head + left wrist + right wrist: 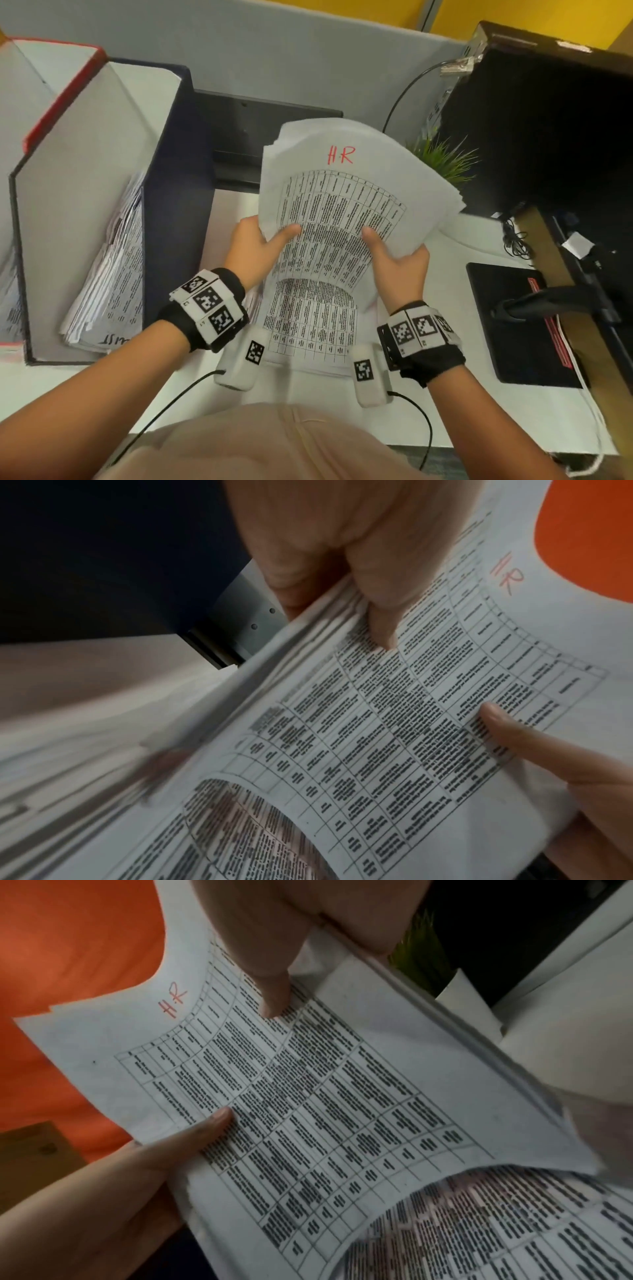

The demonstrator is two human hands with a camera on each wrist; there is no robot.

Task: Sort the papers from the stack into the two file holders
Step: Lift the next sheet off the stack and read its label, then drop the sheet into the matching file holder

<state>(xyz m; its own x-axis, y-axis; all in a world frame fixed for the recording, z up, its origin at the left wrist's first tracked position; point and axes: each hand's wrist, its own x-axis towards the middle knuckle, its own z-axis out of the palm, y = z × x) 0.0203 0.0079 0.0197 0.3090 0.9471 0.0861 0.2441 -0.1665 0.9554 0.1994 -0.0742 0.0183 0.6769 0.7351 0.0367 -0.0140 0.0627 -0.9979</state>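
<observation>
Both your hands grip the stack of papers over the desk, left hand and right hand with thumbs on the top sheet marked "HR". Peel only that sheet; check nothing clings underneath. On your left, the blue file holder already holds papers, the red-edged holder beyond it.

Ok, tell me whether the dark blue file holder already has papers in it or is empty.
Not empty. The dark blue file holder already has a leaning sheaf of printed papers inside, filling only part of it, with its lower edge at the holder's open front.
</observation>
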